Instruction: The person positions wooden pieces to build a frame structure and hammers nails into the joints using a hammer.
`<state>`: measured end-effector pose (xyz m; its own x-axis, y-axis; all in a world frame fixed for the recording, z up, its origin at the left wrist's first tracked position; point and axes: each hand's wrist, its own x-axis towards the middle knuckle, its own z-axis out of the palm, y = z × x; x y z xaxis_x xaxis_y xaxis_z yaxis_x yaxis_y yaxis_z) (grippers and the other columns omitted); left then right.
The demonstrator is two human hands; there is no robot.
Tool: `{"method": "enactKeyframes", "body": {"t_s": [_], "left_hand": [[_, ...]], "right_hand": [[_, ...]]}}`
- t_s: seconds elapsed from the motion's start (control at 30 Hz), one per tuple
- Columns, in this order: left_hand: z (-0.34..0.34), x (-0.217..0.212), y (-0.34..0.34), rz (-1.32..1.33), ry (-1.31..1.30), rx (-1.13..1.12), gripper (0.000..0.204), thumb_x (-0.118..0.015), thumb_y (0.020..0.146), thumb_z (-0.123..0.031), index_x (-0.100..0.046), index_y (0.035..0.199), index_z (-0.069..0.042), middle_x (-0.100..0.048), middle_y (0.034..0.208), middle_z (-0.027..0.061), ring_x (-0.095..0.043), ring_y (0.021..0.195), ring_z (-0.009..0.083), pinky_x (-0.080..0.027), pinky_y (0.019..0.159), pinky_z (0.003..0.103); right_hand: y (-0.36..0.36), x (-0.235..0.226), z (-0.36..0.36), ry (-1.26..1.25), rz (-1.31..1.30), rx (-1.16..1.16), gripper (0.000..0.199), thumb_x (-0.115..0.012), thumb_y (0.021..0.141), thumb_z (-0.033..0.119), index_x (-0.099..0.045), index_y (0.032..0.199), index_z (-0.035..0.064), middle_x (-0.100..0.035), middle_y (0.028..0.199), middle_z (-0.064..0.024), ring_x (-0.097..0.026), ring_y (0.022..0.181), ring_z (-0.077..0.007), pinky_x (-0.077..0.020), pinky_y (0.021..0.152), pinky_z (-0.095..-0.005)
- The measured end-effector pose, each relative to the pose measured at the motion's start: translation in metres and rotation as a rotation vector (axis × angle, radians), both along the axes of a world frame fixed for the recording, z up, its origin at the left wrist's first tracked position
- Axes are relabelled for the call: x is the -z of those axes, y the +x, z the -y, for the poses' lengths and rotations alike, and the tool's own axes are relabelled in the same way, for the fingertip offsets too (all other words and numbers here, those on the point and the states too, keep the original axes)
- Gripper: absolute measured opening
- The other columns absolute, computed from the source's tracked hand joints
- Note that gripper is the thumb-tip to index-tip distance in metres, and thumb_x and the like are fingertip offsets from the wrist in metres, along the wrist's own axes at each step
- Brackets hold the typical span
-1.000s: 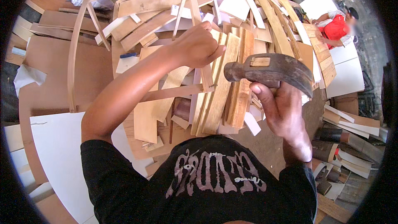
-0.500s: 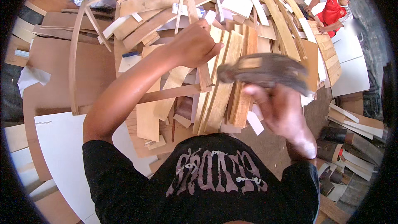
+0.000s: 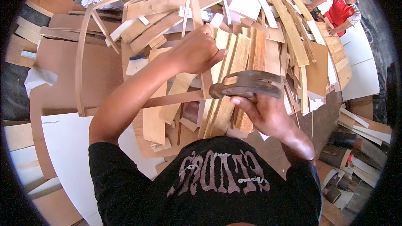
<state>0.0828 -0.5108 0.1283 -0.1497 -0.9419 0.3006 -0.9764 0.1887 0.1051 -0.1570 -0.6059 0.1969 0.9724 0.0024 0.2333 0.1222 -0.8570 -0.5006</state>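
A hammer (image 3: pixel 251 83) is in my right hand (image 3: pixel 268 115), its handle hidden by my fingers. Its round striking face lies close to the corner of a wooden frame (image 3: pixel 192 0) made of thin strips; whether they touch I cannot tell. My left hand (image 3: pixel 199 52) is closed around the upright strip of that frame, just above the corner. A lower strip (image 3: pixel 176 99) runs from the corner to the left, passing behind my left forearm. Beneath the corner lie several grooved wooden boards (image 3: pixel 232 65), side by side.
Loose offcuts (image 3: pixel 155 33) and long planks (image 3: pixel 289 33) pile up beyond my hands. A white panel (image 3: pixel 63 142) lies at the left, by a brown sheet (image 3: pixel 92 67). At the far right, a person in a red vest (image 3: pixel 340 11) works over wooden boards. Scraps (image 3: pixel 356 146) lie at the right.
The hammer has come left and slightly down, its striking face now nearer the frame's corner. My left hand keeps its hold. The whole view has shifted slightly.
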Motion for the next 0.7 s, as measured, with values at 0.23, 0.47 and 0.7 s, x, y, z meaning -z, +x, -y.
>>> {"method": "enactKeyframes", "body": {"t_s": [0.23,0.47,0.7], "left_hand": [[-0.003,-0.019,-0.012,-0.067,-0.109,-0.097,0.033,-0.053,0.097,-0.034,-0.057,0.09,-0.001,-0.058,0.103,0.0209,-0.056,0.103,0.036,-0.038,0.096,0.046],[-0.064,-0.044,-0.056,-0.343,0.004,-0.944,0.062,-0.044,0.099,-0.052,-0.054,0.127,0.002,-0.057,0.121,0.0272,-0.055,0.115,0.0406,-0.038,0.101,0.055],[-0.105,-0.009,-0.147,-0.241,-0.385,-0.969,0.039,-0.066,0.087,-0.04,-0.066,0.101,-0.004,-0.067,0.086,0.0143,-0.063,0.087,0.0322,-0.045,0.089,0.044]], "right_hand": [[-0.003,0.015,0.015,0.124,0.017,-0.011,0.029,-0.062,0.094,0.032,-0.07,0.106,0.0069,-0.068,0.103,-0.0168,-0.064,0.095,-0.0373,-0.0497,0.086,-0.0466],[-0.004,0.016,0.021,0.184,-0.051,0.026,0.033,-0.064,0.093,0.031,-0.067,0.106,0.0014,-0.066,0.1,-0.0194,-0.062,0.095,-0.0385,-0.0479,0.085,-0.0455],[0.013,0.014,0.024,0.161,-0.005,-0.111,0.032,-0.062,0.094,0.035,-0.07,0.108,0.0072,-0.068,0.104,-0.0178,-0.064,0.093,-0.0399,-0.0517,0.081,-0.046]]}}
